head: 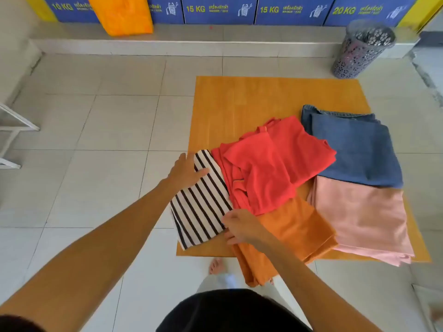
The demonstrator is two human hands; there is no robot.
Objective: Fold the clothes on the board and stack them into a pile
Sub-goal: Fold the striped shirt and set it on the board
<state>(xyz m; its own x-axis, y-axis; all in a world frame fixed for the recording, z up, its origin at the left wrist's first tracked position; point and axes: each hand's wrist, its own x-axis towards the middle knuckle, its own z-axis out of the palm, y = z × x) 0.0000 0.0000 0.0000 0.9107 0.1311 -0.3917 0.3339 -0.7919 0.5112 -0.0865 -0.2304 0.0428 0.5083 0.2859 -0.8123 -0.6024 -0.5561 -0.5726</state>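
An orange wooden board lies on the tiled floor. On it, a folded black-and-white striped garment sits at the near left corner. My left hand lies flat on its far left edge, fingers spread. My right hand rests at its near right edge, fingers curled where it meets an orange garment that hangs over the board's near edge. A rumpled red garment lies in the middle. A folded blue denim piece and a folded pink piece lie at the right.
A perforated grey basket stands beyond the board's far right corner. An orange bag leans against blue washing machine panels along a raised step. A white metal frame is at the left. My bare foot is near the board.
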